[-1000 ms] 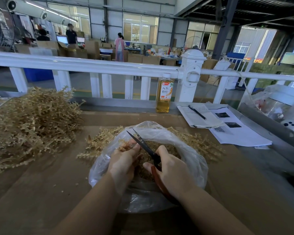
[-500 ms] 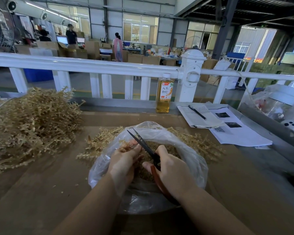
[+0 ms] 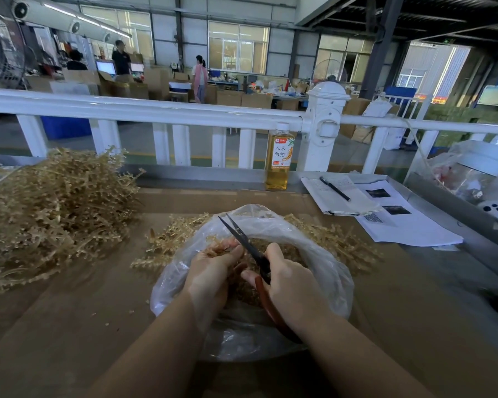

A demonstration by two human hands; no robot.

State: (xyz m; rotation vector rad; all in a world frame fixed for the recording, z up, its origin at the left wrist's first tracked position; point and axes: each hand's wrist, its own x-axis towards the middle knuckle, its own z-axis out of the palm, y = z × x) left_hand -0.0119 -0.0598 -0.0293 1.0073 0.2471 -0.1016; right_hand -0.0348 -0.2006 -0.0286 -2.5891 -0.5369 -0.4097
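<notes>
The brown table (image 3: 69, 326) spreads before me, with a big heap of dry tan sprigs (image 3: 49, 208) on its left side. Straight ahead sits a clear plastic bag (image 3: 337, 282), mouth open, cut bits inside — both my hands are over it, close together. My left hand (image 3: 210, 271) pinches a small reddish sprig (image 3: 219, 248); my right hand (image 3: 293, 285) grips the red-handled scissors (image 3: 242, 239), blades pointing up and away, tips slightly parted, just beside that sprig.

Handles of the scissors (image 3: 246, 247) largely under the right hand (image 3: 288, 285); twig pile (image 3: 49, 208) past left edge.
</notes>
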